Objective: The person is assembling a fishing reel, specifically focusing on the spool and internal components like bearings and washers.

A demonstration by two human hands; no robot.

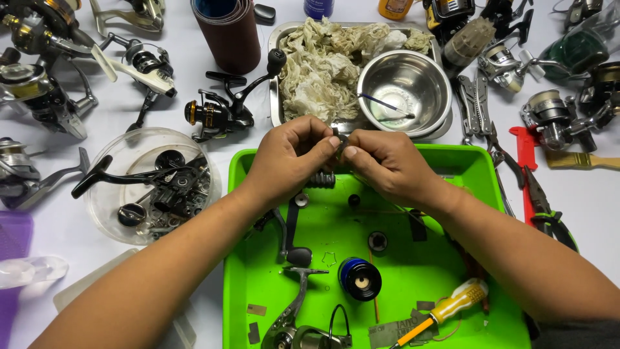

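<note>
On the far left of the table (pixel 213 64), several spinning reels lie whole; I count four at that edge, though they overlap. Next comes a clear round dish (pixel 113 165) that keeps stripped parts and a black crank handle together. Beside it lies one black and gold reel (pixel 216 115), and behind it stands a brown roll (pixel 227 32).

The left hand (pixel 290 158) and right hand (pixel 384 161) meet over the back edge of the green tray (pixel 239 271). Both are clenched, fingertips pinching one small dark part (pixel 340 143) between them. It is held above the tray, likely so that anything dropped lands inside. What the part is cannot be told.

The tray holds one black coil spring (pixel 321 179), one blue spool (pixel 359 278), one reel frame (pixel 294 323) and one yellow-handled screwdriver (pixel 452 304), laid within reach.

Behind the hands, one steel pan (pixel 274 77) carries crumpled rags (pixel 323 64) and one steel bowl (pixel 404 90) with a thin tool in it.

To the right lie pliers (pixel 546 210), a red caliper (pixel 524 152), a brush (pixel 575 159) and about four more reels.
</note>
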